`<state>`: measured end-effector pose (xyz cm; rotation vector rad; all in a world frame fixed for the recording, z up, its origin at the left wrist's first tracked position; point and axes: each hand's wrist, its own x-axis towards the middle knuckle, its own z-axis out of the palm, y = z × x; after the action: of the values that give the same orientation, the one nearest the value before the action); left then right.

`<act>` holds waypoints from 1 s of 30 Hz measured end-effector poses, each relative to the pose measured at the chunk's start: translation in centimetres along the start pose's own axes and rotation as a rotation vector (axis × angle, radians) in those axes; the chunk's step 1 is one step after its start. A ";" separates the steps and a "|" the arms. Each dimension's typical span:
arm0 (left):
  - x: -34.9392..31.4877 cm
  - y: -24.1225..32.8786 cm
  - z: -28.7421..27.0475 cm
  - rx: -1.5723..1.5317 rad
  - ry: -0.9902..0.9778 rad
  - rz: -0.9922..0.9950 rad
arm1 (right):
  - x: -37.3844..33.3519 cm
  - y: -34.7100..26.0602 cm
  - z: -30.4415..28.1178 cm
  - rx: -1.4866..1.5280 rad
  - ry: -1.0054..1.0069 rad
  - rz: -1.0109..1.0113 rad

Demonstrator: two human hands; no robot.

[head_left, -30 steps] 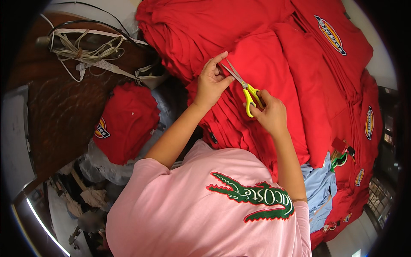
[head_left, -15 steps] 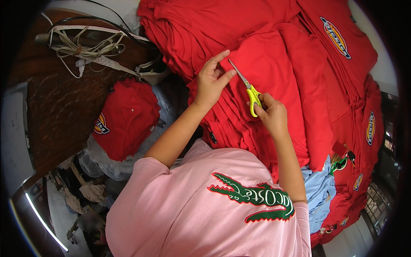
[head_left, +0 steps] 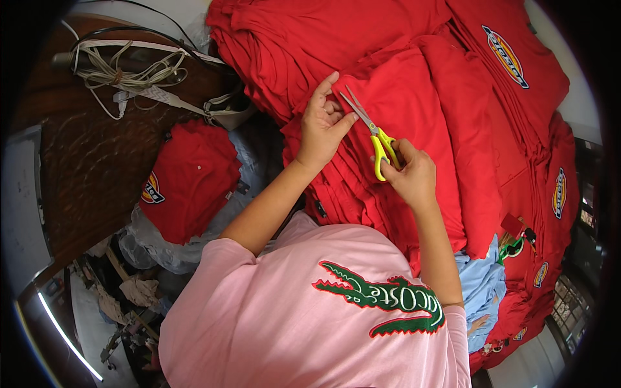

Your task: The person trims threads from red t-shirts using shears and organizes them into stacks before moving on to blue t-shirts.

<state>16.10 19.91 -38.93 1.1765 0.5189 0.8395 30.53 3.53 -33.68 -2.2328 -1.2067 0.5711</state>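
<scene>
In my right hand [head_left: 414,173] are yellow-handled scissors [head_left: 381,143], my fingers closed round the grips. Their blades are slightly apart and point up and left toward my other hand. My left hand [head_left: 321,128] has its index finger stretched upward, with the thumb and the other fingers bent about the edge of a red garment [head_left: 407,110]. The scissor tips lie close to that edge, between index finger and thumb. Whether they touch the cloth or a thread is too small to tell. The garment lies on a pile of similar red clothes.
More red garments [head_left: 323,39] are heaped ahead and to the right. A red bundle [head_left: 191,181] rests on clear plastic [head_left: 168,252] at left, near coiled cable [head_left: 132,71] on a dark wooden surface [head_left: 84,149]. Another person's hand [head_left: 479,323] shows against light blue cloth [head_left: 482,284].
The scissor blades have parted, and the scissors have shifted slightly left. My left fingers have curled more beside the garment edge. Another person's hand has come into view at the lower right.
</scene>
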 end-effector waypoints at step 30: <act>-0.8 -0.5 0.3 0.082 -0.070 -0.004 | -0.2 0.2 1.8 0.004 0.091 -0.019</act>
<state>16.01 19.07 -39.35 1.2751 0.5024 0.7768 29.51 3.76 -35.17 -2.2161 -1.1789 0.4592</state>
